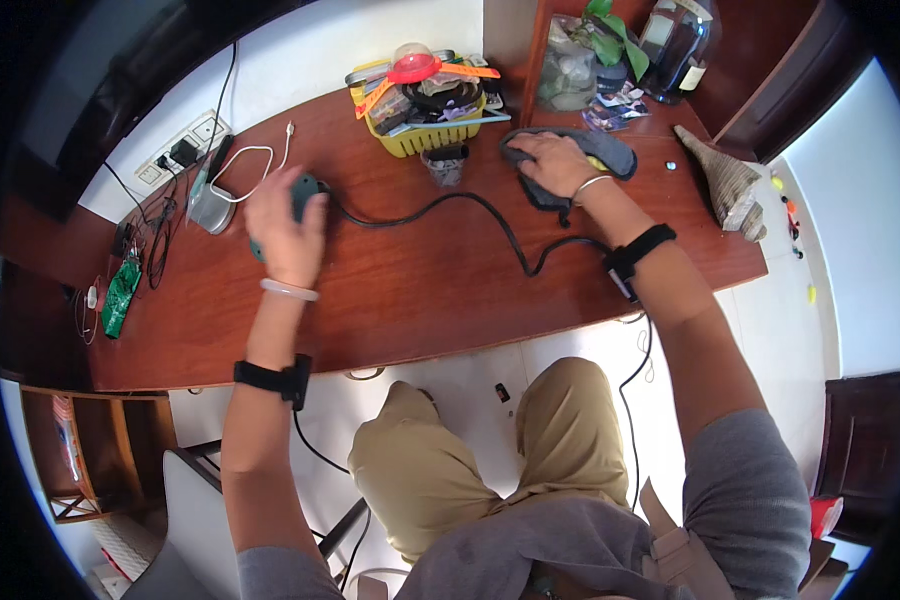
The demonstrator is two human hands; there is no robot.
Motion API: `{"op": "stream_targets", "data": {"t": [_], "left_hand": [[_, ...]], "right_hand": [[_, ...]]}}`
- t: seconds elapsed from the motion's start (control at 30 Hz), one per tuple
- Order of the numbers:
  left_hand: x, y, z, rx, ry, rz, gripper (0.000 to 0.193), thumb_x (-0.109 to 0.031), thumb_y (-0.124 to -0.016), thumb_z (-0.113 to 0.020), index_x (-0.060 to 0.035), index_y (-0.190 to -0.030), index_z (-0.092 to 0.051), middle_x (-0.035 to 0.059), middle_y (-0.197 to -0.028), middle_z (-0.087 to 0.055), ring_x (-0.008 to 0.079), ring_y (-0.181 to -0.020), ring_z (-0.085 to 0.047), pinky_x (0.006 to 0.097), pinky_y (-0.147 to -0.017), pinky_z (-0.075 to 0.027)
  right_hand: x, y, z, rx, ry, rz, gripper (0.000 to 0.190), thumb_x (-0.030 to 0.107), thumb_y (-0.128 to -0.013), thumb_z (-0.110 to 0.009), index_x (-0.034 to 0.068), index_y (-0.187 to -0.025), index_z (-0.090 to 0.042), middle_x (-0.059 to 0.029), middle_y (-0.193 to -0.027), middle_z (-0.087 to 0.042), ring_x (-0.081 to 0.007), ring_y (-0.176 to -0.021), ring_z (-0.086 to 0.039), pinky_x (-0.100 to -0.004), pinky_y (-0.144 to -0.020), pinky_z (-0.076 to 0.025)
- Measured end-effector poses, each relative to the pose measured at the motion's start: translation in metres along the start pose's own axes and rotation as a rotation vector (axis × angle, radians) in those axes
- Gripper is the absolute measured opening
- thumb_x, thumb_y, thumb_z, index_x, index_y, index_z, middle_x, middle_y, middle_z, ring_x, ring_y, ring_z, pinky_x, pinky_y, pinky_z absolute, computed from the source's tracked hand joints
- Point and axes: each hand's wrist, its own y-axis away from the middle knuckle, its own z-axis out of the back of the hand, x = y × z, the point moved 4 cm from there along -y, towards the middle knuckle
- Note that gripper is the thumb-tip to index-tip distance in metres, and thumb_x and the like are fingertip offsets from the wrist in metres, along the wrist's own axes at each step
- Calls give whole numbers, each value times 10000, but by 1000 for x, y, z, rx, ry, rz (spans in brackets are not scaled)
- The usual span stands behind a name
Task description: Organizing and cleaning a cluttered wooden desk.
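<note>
My left hand (286, 229), blurred, is over a dark green object (305, 193) on the left of the brown desk (420, 285). Its thumb and fingers are spread apart. They hide most of the object, and whether they grip it cannot be made out. A black cable (457, 196) runs from beside that object across the desktop to the right forearm. Palm down, my right hand (551, 161) holds a dark grey cloth (607, 150) against the wood. Something yellow shows at the cloth, by the wrist.
A yellow basket (412, 142) full of odds and ends stands against the wall, a small clear cup (444, 171) before it. A large conch shell (724, 184) lies far right. Left are a white cable (251, 150), a green packet (122, 298) and plugged-in cords (161, 232).
</note>
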Motion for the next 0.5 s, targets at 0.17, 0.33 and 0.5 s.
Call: {"op": "stream_targets", "data": {"t": [0.17, 0.33, 0.5], "left_hand": [[-134, -5, -3, 440, 506, -261, 501, -88, -756, -695, -78, -1230, -534, 128, -1231, -555, 338, -1102, -520, 404, -969, -408], [-208, 18, -30, 700, 524, -387, 419, -179, -799, -661, -122, -1204, -569, 101, -1166, -567, 284, -997, -548, 382, -840, -495], [-178, 39, -42, 771, 395, -586, 254, -122, -776, -559, -151, -1005, -667, 40, -933, -546, 246, -889, -531, 354, -735, -501]], "right_hand": [[-53, 26, 15, -64, 11, -177, 406, 266, -847, -535, 133, -1228, -578, -95, -1270, -575, -285, -1189, -508, -440, -972, -414], [-17, 19, 24, 152, 201, -327, 387, 304, -854, -510, 140, -1197, -581, -87, -1331, -531, -284, -1224, -490, -495, -952, -417], [-45, 45, 23, 81, 59, -261, 466, 295, -859, -543, 107, -1285, -522, -103, -1383, -474, -301, -1278, -432, -465, -1017, -381]]}}
